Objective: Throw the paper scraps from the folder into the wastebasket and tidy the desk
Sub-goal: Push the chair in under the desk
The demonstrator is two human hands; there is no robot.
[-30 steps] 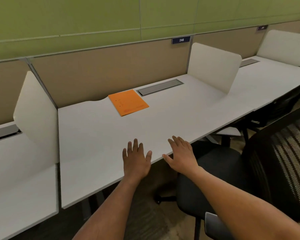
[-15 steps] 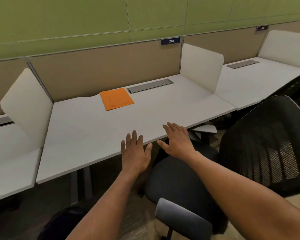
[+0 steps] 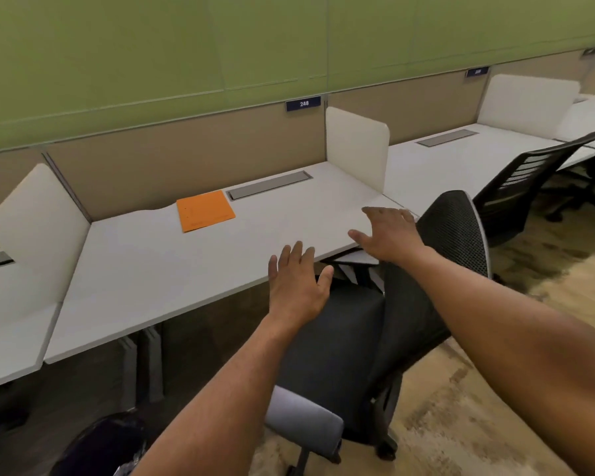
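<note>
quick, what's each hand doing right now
left hand: open, fingers spread, holding nothing
right hand: open, holding nothing

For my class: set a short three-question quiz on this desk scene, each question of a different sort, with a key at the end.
1. True or false: the orange folder lies closed and flat at the back of the desk.
2. Multiple choice: the right hand is (a) gripping the folder, (b) open and empty, over the desk's front edge beside the chair back, (c) inside the wastebasket.
3. Fill in: the dark wastebasket stands on the floor at the lower ____ of the view.

Key
1. True.
2. b. The left hand is open and empty too.
3. Left.
</note>
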